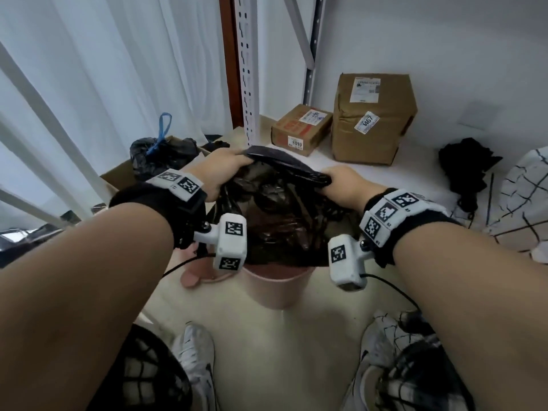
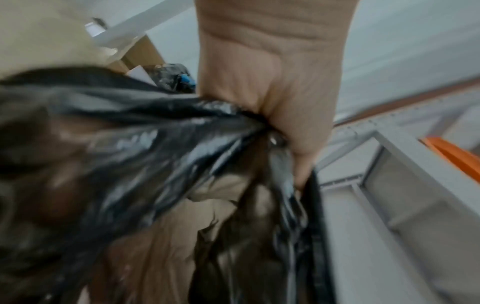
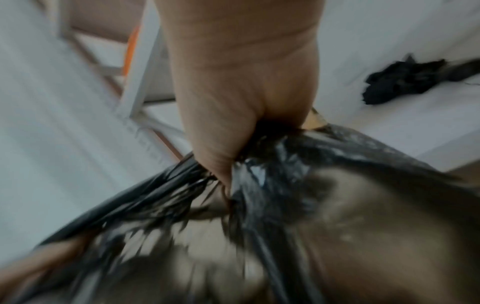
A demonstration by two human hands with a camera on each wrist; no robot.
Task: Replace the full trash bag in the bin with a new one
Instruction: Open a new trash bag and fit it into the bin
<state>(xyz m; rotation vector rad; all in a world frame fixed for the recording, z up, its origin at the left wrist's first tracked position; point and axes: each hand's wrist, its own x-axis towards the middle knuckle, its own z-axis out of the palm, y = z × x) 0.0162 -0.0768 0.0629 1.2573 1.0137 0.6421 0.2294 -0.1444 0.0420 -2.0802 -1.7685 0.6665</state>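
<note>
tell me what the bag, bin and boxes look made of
Bag: thin glossy black plastic film; it crinkles, shines and shows brown through where stretched. Bin: likely matte pink moulded plastic, smooth and seamless. Boxes: brown corrugated cardboard, dull, creased, with paper labels stuck on.

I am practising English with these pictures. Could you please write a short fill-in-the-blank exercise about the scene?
1. Both hands grip the top of a ____ bag.
2. The bin under the bag is ____ in colour.
3. The tied bag at the left has a ____ tie.

Missing words: black; pink; blue
</note>
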